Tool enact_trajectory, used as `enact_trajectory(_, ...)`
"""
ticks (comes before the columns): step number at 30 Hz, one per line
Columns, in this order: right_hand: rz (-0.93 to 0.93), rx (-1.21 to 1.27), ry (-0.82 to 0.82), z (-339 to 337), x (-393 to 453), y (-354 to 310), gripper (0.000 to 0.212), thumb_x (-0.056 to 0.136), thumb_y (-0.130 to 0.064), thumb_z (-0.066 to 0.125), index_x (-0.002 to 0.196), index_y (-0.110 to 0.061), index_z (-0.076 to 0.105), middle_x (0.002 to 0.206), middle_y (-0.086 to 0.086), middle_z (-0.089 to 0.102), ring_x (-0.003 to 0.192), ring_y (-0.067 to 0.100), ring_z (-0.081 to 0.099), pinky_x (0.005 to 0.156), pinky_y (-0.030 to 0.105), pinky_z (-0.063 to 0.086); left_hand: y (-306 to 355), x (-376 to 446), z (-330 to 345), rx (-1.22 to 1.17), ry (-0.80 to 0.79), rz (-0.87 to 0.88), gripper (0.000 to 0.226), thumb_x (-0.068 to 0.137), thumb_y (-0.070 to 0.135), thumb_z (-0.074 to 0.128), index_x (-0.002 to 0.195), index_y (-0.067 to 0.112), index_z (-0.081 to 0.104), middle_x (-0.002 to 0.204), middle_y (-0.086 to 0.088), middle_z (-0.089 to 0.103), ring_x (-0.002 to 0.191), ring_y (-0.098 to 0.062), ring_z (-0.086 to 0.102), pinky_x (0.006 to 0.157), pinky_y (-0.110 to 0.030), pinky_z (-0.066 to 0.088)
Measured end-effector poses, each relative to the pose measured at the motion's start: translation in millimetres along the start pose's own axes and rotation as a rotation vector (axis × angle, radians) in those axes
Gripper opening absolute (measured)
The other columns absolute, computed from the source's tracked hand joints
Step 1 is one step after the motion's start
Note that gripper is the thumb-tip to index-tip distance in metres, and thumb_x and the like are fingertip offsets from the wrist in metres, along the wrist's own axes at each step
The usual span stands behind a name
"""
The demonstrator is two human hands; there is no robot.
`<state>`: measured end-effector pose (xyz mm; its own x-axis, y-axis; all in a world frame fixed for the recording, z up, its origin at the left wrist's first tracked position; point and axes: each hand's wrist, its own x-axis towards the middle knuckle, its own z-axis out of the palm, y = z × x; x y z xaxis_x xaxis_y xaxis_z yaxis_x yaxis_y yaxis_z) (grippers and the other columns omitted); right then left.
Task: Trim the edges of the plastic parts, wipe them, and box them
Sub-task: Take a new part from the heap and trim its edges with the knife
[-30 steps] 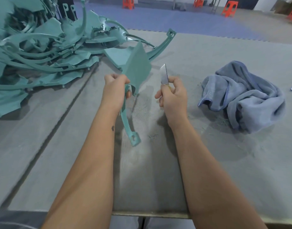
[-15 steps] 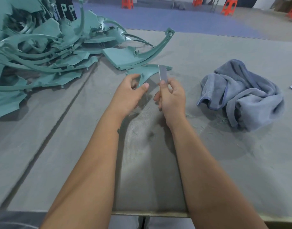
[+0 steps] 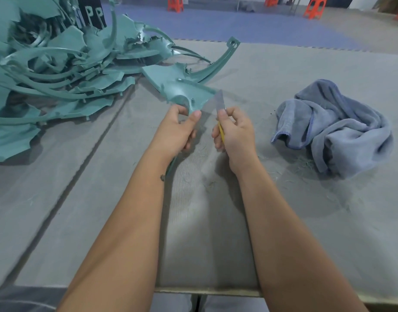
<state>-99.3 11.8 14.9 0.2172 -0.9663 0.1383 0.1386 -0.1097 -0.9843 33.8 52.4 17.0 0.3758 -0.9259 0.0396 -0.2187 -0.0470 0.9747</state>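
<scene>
Left hand (image 3: 177,129) pinches teal moulded plastic part (image 3: 189,92). Right hand (image 3: 235,129) grips yellow-handled utility knife (image 3: 220,104), blade at part's right edge, above grey counter (image 3: 216,221).

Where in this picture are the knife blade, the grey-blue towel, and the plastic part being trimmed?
knife blade (image 3: 219,100): head view, middle of the flat metal strip.
grey-blue towel (image 3: 342,129): head view, centre of the crumpled folds.
plastic part being trimmed (image 3: 189,92): head view, broad teal panel.

Plastic part (image 3: 189,95) now turned flat
</scene>
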Motion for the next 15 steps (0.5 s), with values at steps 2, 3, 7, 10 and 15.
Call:
enact_trajectory(2,0.051,-0.015,-0.044,0,-1,1,0.027,0.101,-0.024,0.046,0.077,-0.014,0.054,0.048,-0.001,0.052,0.034,0.012,0.036,0.036,0.018,0.027,-2,0,1,0.122,-0.017,-0.017,0.025,0.099,0.046,0.046,0.114,0.026,0.045,0.052,0.009,0.055,0.041,-0.007,0.044,0.043,-0.020,0.037)
enact_trajectory(3,0.072,-0.044,-0.058,0,0,2,0.030,0.101,-0.026,0.044,0.076,-0.013,0.055,0.047,-0.002,0.052,0.033,0.011,0.035,0.036,0.018,0.026,-2,0,2,0.157,-0.019,-0.037,0.024,0.100,0.044,0.042,0.113,0.025,0.048,0.056,0.007,0.054,0.045,-0.008,0.045,0.046,-0.024,0.036)
enact_trajectory(7,0.101,-0.189,-0.097,3,1,1,0.037,0.102,-0.028,0.043,0.068,-0.014,0.052,0.044,-0.003,0.052,0.032,0.010,0.034,0.034,0.017,0.026,3,0,1,0.175,0.077,-0.025,0.029,0.101,0.029,0.035,0.090,0.013,0.056,0.064,0.002,0.047,0.058,-0.015,0.044,0.055,-0.031,0.033)
enact_trajectory(10,0.125,-0.189,-0.184,2,-1,-2,0.038,0.101,-0.027,0.045,0.066,-0.014,0.051,0.042,-0.003,0.047,0.033,0.010,0.033,0.035,0.017,0.024,7,-4,1,0.307,0.144,0.106,0.030,0.101,0.024,0.034,0.081,0.010,0.051,0.069,-0.002,0.050,0.066,-0.021,0.047,0.063,-0.036,0.037)
enact_trajectory(15,0.149,-0.077,-0.237,-3,-2,-6,0.038,0.102,-0.021,0.044,0.065,-0.014,0.048,0.039,-0.013,0.041,0.033,0.001,0.029,0.035,0.013,0.023,9,-8,1,0.464,0.198,0.249,0.033,0.101,0.027,0.033,0.088,0.005,0.054,0.070,-0.006,0.053,0.067,-0.024,0.048,0.062,-0.039,0.038)
